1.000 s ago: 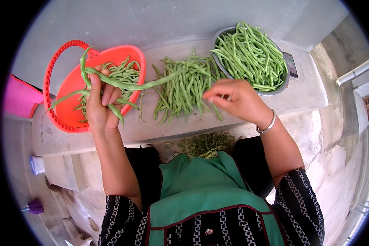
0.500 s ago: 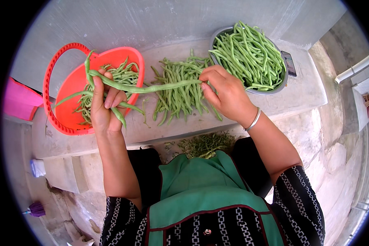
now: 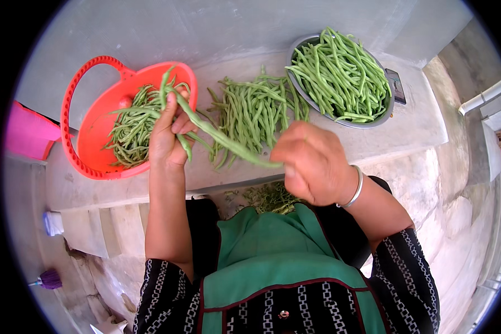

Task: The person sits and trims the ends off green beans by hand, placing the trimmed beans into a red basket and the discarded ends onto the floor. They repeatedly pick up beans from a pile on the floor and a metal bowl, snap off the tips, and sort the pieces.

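Several long green beans [image 3: 220,136] are gripped in my left hand [image 3: 170,131], beside the red basket. One of them stretches across to my right hand [image 3: 317,164], whose fingers pinch its tip; that hand is slightly blurred. Behind the stretched bean, a pile of green beans [image 3: 256,108] lies on the concrete ledge. The red plastic basket [image 3: 92,147] with a looped handle stands on the left, holding more beans, some of them curled. At the back right, a grey metal basin [image 3: 381,119] is heaped with straight green beans.
A phone [image 3: 396,86] lies beside the basin on the concrete ledge [image 3: 412,133]. Below the ledge, between my knees, is a heap of green trimmings [image 3: 270,197]. A pink container [image 3: 30,132] stands at the far left, and a purple brush [image 3: 50,279] lower down.
My right hand has come down toward me with the bean's tip, so the bean now slants downward. My left hand has shifted right, away from the basket's middle.
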{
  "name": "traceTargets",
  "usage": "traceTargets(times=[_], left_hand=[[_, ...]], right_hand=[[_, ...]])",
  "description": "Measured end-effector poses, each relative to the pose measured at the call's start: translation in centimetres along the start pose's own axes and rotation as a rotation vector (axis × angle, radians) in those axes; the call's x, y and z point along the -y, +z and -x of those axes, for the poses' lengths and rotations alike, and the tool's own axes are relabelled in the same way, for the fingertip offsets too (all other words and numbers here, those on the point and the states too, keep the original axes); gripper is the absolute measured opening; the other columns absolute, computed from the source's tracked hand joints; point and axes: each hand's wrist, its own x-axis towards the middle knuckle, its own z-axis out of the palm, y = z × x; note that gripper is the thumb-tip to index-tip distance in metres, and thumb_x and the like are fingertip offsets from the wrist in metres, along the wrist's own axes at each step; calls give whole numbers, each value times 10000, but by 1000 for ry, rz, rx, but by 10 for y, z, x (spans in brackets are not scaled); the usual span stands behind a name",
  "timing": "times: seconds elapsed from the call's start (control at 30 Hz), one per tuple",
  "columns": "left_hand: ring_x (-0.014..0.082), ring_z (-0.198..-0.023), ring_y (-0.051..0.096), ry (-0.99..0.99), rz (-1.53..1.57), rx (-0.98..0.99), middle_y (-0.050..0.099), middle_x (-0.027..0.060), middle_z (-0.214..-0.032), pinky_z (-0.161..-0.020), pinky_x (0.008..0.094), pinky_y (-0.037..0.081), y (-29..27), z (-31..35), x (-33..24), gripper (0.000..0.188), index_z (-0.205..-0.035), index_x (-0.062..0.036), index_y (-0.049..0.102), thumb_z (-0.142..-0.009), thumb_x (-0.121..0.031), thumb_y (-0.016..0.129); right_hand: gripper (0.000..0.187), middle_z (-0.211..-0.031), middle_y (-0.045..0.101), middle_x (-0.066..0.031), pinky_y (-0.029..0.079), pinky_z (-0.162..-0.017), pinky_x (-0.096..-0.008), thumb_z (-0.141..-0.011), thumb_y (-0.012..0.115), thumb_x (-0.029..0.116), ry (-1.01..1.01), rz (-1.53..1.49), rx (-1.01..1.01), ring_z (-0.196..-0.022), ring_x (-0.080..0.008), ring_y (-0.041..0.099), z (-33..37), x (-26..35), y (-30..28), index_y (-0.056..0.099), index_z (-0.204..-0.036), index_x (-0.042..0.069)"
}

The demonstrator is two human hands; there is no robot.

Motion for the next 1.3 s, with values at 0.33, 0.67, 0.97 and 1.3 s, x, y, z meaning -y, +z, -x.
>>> traceTargets(times=[0.33,0.67,0.97,1.3], left_hand=[[6,-467,305,20,-450,-98,618,14,-851,-425,160,260,11,2,6,239,-1058,-15,567,-922,-211,575],[24,-465,334,-89,-403,-67,636,34,-865,-430,186,289,22,2,30,197,-980,-31,602,-895,-208,612],[37,-453,333,-131,-366,-166,634,38,-806,-418,195,278,3,-25,31,189,-933,-48,604,-879,-228,631],[67,-474,367,-228,-607,-256,650,129,-946,-421,243,319,-12,-104,80,315,-997,21,550,-865,-249,644]], right_hand=[[166,-905,606,-49,485,-638,-340,-787,660,190,-24,-88,582,-751,-250,599,27,7,16,624,-902,75],[235,-946,631,-129,493,-679,-406,-826,613,225,556,17,218,-802,-319,614,20,-60,24,613,-975,42],[379,-824,644,-168,495,-698,-438,-814,603,206,738,525,347,-790,-346,623,32,-179,84,526,-1140,31],[461,-823,629,-109,477,-613,-331,-804,653,171,929,155,216,-618,-236,588,63,-117,29,503,-1219,34]])
